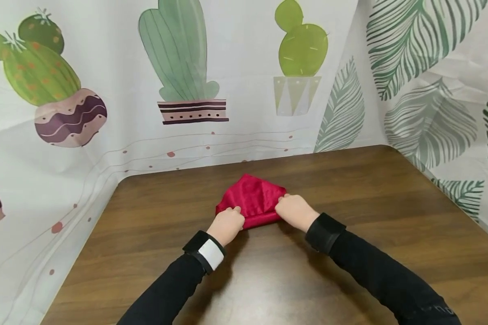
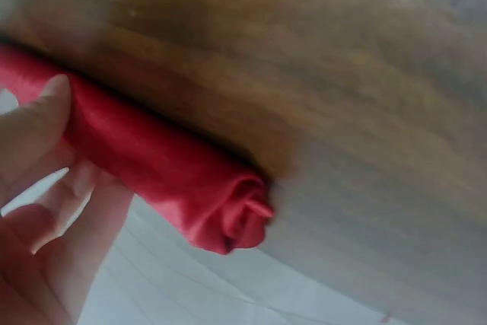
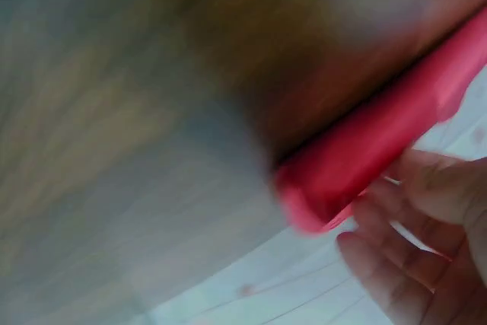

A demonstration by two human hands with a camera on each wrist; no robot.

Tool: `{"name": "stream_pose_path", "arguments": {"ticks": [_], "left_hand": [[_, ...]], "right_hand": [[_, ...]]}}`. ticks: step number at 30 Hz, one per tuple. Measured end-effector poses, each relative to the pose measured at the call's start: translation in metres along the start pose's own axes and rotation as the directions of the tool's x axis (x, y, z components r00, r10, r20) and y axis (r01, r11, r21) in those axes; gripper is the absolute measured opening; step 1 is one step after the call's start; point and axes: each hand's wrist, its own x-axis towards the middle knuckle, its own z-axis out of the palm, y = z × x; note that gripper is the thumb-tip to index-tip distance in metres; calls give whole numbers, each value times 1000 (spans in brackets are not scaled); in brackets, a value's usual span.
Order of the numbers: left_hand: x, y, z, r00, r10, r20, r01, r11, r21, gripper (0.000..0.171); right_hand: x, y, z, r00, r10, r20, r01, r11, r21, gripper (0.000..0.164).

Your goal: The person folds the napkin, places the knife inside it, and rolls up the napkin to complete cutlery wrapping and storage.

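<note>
A shiny red cloth (image 1: 252, 194) lies on the wooden table, its near edge rolled into a thick tube and its far part spread in a rough triangle. My left hand (image 1: 227, 225) grips the left part of the roll, and my right hand (image 1: 296, 210) holds the right end. In the left wrist view, the thumb lies over the rolled cloth (image 2: 144, 142) with fingers beneath, and the crumpled end of the tube sticks out past them. The right wrist view is blurred; there the fingers (image 3: 396, 256) are curled at the roll's (image 3: 373, 138) end.
The brown wooden table (image 1: 154, 253) has rounded far corners. Behind and beside it hangs a white curtain (image 1: 248, 90) printed with cacti and leaves. Black wristbands (image 1: 325, 232) and dark sleeves (image 1: 162, 289) cover the wrists and forearms.
</note>
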Motion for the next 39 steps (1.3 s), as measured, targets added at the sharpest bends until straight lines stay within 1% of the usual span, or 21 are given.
{"name": "stream_pose_path", "arguments": {"ticks": [2,4,6,9,10,11,13,14,17,18,19,20,21,24,26,28,31,33,35,37,39], "left_hand": [[-1,-1,1,1000,4,17,-4,1000,-7,8],[-2,-2,1,1000,-4,22,4,1000,-10,8],[-1,0,1,999,-20,33,20,1000,-15,7],[0,3,0,999,-36,41,37,999,-17,10],[2,5,0,999,-30,35,31,999,-14,10],[4,6,0,999,-18,33,18,1000,-9,9],[7,6,1,1000,19,21,-19,1000,20,9],[8,5,1,999,42,22,-43,999,32,11],[10,0,3,994,97,45,-99,994,44,17],[11,0,2,993,102,53,-105,994,43,16],[10,1,2,993,102,53,-104,994,40,14],[10,2,2,994,99,50,-101,994,37,12],[11,3,3,995,92,41,-93,995,34,10],[14,8,6,997,82,-12,-81,996,44,6],[18,7,7,995,92,-25,-91,995,47,6],[22,5,7,995,99,-20,-98,994,50,6],[24,6,4,997,80,-2,-80,996,49,8],[24,9,6,996,84,-29,-81,994,76,8],[23,13,8,993,96,-74,-87,990,109,11],[23,17,10,987,111,-113,-95,986,135,14],[25,19,10,987,117,-111,-101,985,138,14]], "right_hand": [[0,-13,4,994,-65,-92,57,994,-89,12],[2,-23,14,976,-130,-174,106,984,-143,13],[6,-30,18,957,-158,-245,114,976,-183,16],[11,-35,17,963,-150,-225,99,969,-225,21],[11,-36,11,972,-135,-194,91,971,-222,21],[12,-36,11,976,-127,-178,86,972,-220,22],[14,-37,14,989,-111,-97,86,969,-232,23],[17,-38,32,990,-103,-99,76,965,-251,25],[21,-46,48,999,-38,-34,27,960,-280,23],[24,-46,68,1000,-22,-5,19,960,-280,23],[26,-44,86,999,-32,-24,24,962,-271,24],[26,-44,85,999,-34,-13,29,964,-265,24],[26,-43,68,999,-42,11,43,968,-249,21],[24,-37,52,994,-98,-43,85,968,-238,30],[22,-42,10,994,-95,-50,78,960,-271,31],[20,-45,7,993,-91,-71,65,949,-307,24],[20,-47,10,995,-76,-68,52,950,-307,15],[21,-44,15,995,-62,-80,41,971,-235,14],[22,-39,16,994,-64,-85,51,988,-142,20],[24,-34,14,995,-73,-69,69,995,-65,23],[23,-31,12,994,-86,-69,83,995,-47,25]]}}
